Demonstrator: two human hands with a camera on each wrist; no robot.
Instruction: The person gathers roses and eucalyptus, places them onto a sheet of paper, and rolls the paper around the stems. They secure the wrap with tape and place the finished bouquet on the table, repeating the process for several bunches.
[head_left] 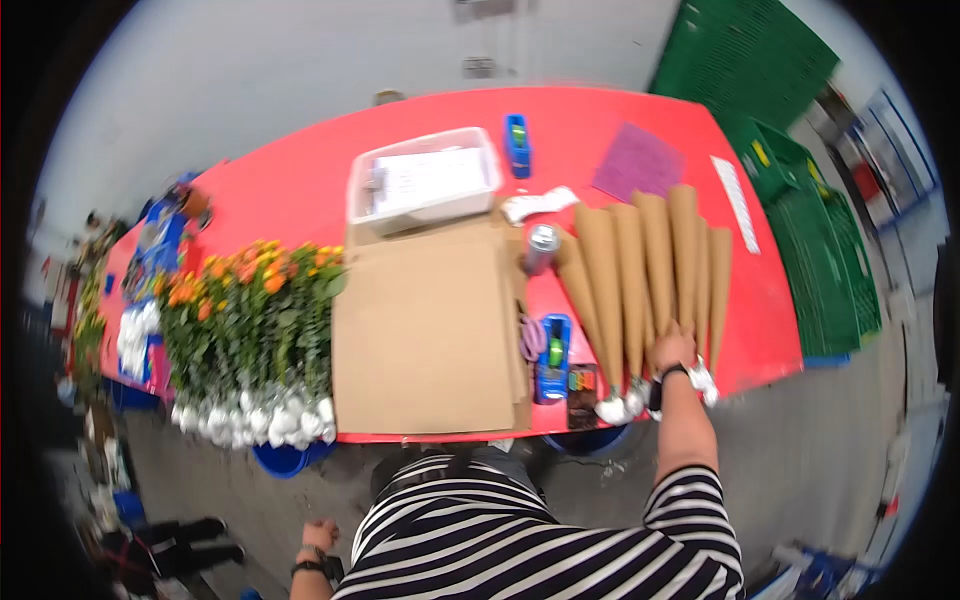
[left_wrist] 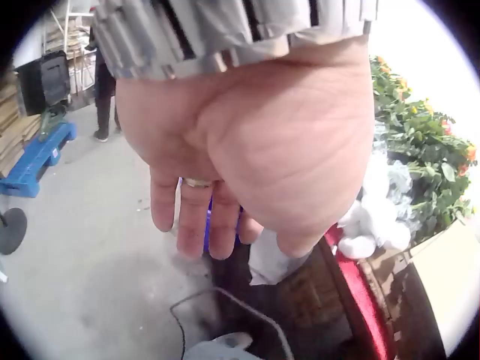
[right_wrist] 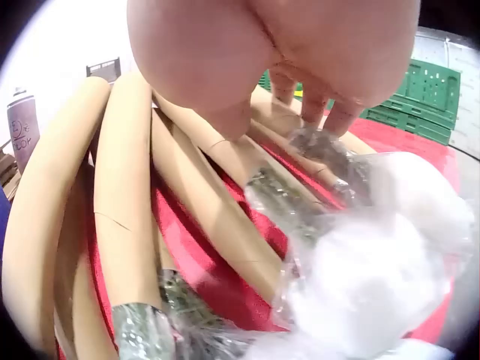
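Note:
Several brown paper cones (head_left: 630, 270) lie side by side on the red table, with white wrapped stem ends (head_left: 614, 408) toward the front edge. My right hand (head_left: 674, 350) is over the lower part of the cones at the right; in the right wrist view the fingers of the hand (right_wrist: 300, 67) point down onto the paper wraps (right_wrist: 217, 202), beside clear film and white bundles (right_wrist: 360, 285). Whether they grip one is hidden by the palm. My left hand (head_left: 320, 535) hangs beside the body, off the table; in the left wrist view the hand (left_wrist: 247, 150) has loose fingers and holds nothing.
Orange flowers (head_left: 245, 320) lie at the left beside stacked brown sheets (head_left: 425, 340). A white tray (head_left: 358, 200), a can (head_left: 541, 250), scissors (head_left: 532, 338), blue tape dispensers (head_left: 553, 380) and a purple sheet (head_left: 640, 162) are on the table. Green crates (head_left: 815, 270) stand at the right.

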